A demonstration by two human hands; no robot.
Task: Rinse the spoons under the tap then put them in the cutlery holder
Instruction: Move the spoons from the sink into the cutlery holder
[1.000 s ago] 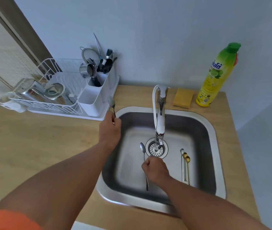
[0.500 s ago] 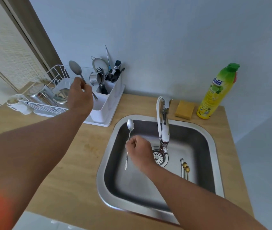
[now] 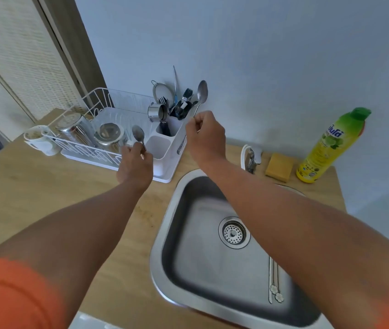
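Holding one spoon apiece, both hands are positioned at the cutlery holder (image 3: 165,143), which stands at the near end of the dish rack (image 3: 89,141) on the desk (image 3: 34,186). The left hand (image 3: 134,166) is closed on a spoon (image 3: 138,135) with its bowl raised just left of the holder. The right hand (image 3: 205,136) is closed on a second spoon (image 3: 201,93), bowl uppermost, above the holder. The placing step is judged to be in hand; each handle must next be lowered into a compartment and released. Two further long utensils (image 3: 274,279), possibly spoons, are left lying in the sink (image 3: 165,233), near the tap (image 3: 250,157). On the green-capped bottle (image 3: 329,148), blue lettering is present but cannot be read reliably.
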